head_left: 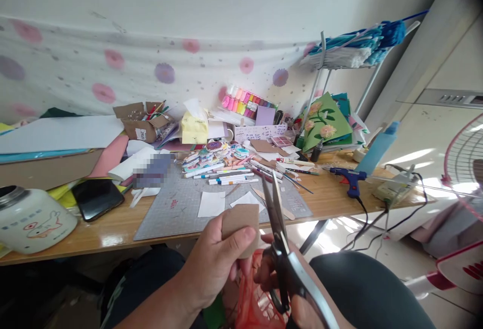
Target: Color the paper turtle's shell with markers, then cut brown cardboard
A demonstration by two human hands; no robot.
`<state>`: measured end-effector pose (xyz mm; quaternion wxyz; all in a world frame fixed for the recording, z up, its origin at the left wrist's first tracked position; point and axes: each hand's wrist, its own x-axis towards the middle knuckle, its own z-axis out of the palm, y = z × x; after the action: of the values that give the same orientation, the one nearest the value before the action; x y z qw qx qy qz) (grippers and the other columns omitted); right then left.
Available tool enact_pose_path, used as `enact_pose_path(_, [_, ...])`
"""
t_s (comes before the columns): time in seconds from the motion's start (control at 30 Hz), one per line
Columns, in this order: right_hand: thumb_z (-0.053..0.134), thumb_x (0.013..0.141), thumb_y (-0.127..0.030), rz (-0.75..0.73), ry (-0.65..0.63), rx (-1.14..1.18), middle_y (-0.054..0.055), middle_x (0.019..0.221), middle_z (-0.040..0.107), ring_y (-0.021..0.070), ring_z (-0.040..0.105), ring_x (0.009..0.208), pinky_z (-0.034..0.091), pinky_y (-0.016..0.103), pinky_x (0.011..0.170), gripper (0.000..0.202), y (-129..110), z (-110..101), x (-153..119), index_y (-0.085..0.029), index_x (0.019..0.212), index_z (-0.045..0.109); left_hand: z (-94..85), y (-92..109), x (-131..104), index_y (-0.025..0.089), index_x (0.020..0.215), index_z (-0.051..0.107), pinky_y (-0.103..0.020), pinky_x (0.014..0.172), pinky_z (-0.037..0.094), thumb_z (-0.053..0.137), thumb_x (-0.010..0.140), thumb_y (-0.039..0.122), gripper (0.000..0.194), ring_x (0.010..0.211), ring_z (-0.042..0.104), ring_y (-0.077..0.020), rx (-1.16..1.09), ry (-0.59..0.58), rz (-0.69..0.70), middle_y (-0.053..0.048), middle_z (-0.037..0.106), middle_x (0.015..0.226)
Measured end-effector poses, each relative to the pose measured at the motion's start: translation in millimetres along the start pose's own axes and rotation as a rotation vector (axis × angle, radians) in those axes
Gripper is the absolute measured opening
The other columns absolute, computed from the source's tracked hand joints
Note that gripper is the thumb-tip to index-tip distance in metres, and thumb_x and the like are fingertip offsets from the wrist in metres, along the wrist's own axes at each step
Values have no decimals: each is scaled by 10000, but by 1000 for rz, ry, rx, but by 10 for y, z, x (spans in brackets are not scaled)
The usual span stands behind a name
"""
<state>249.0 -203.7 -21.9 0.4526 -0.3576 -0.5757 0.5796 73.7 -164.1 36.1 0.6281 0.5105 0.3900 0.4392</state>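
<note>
Left hand (217,263) pinches a small brown cardboard piece (241,223) — thumb across its front, fingers curled behind — held up over the lap, just in front of the table edge. Right hand (290,289) is clenched through the handles of black-handled steel scissors (281,248); the blades are parted, tips pointing up and away, and stand just beside the card's right edge. Can't tell if a blade touches the card. An orange-red mesh bag (256,299) sits below both hands, on the lap.

On the wooden table (113,231): grey gridded cutting mat (181,206) with two white paper scraps (211,203) on it, and a row of white marker pens (226,175) along its far edge. Black phone (97,198) lies left of the mat, white jar with a printed drawing (32,221) at far left. Blue hot-glue gun (349,178) lies well to the right, cable trailing off the edge. Green card with paper flowers (324,120) leans at the back — open cardboard box (141,120) is back left.
</note>
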Motion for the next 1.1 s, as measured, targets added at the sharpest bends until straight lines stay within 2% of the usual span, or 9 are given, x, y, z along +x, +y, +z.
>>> enact_pose_path(0.07, [482, 546, -935, 65, -52, -50, 62, 836, 638, 232, 648, 685, 510, 320, 589, 1064, 38, -7, -24, -238, 1351, 471, -53, 16, 21, 165, 853, 570, -149, 347, 247, 677, 773, 498, 359, 355, 384, -59, 5, 48, 6, 61, 528, 424])
enact_pose_path(0.2, [405, 686, -885, 152, -76, -138, 63, 808, 647, 178, 591, 493, 479, 293, 464, 882, 33, -5, -23, -279, 1311, 548, -96, 8, 54, 166, 886, 569, -155, 357, 253, 667, 781, 482, 347, 341, 339, -52, 25, 93, 5, 66, 529, 412])
enact_pose_path(0.33, [388, 772, -818, 169, -43, -174, 67, 766, 664, 224, 622, 540, 509, 322, 483, 724, 52, -4, 30, -321, 1246, 620, -84, -19, 88, 167, 888, 573, -158, 346, 234, 671, 760, 508, 377, 348, 383, -68, 27, 86, -20, 60, 525, 414])
enact_pose_path(0.47, [447, 829, -727, 170, 5, -207, 68, 773, 678, 287, 680, 717, 554, 391, 677, 624, 101, -24, 55, -286, 1225, 644, -81, -58, 108, 171, 820, 564, -157, 351, 249, 656, 777, 508, 352, 368, 416, -73, 54, 91, -4, 56, 518, 430])
enact_pose_path(0.6, [451, 863, -678, 164, 105, -309, 63, 856, 700, 316, 690, 848, 540, 418, 850, 530, 160, -35, 51, -305, 1164, 678, -97, -103, 126, 160, 867, 587, -160, 353, 263, 641, 790, 502, 354, 350, 380, -65, 79, 101, -4, 61, 513, 413])
enact_pose_path(0.7, [465, 868, -658, 154, 156, -379, 52, 823, 708, 334, 687, 876, 550, 414, 848, 481, 177, -16, 74, -331, 1143, 685, -95, -115, 143, 164, 857, 583, -159, 348, 256, 636, 794, 497, 343, 343, 363, -62, 48, 123, 8, 63, 512, 411])
enact_pose_path(0.83, [474, 887, -626, 154, 108, -360, 44, 717, 691, 315, 695, 841, 561, 381, 803, 430, 117, 17, 108, -321, 1071, 714, -79, -92, 144, 166, 811, 576, -160, 358, 261, 627, 810, 478, 317, 347, 365, -58, 54, 138, 28, 60, 517, 412])
enact_pose_path(1.0, [576, 840, -615, 152, 89, -335, 37, 745, 708, 313, 679, 882, 557, 374, 780, 400, 37, 26, 97, -312, 1066, 706, -58, -81, 120, 159, 790, 589, -163, 357, 256, 620, 815, 471, 315, 346, 370, -58, 62, 138, 35, 50, 525, 413])
enact_pose_path(1.1, [503, 907, -572, 150, 89, -325, 24, 688, 706, 285, 689, 802, 551, 359, 742, 365, 43, 41, 89, -310, 1072, 697, -39, -112, 106, 155, 789, 601, -163, 352, 261, 623, 803, 491, 336, 341, 365, -58, 54, 167, 33, 50, 521, 409])
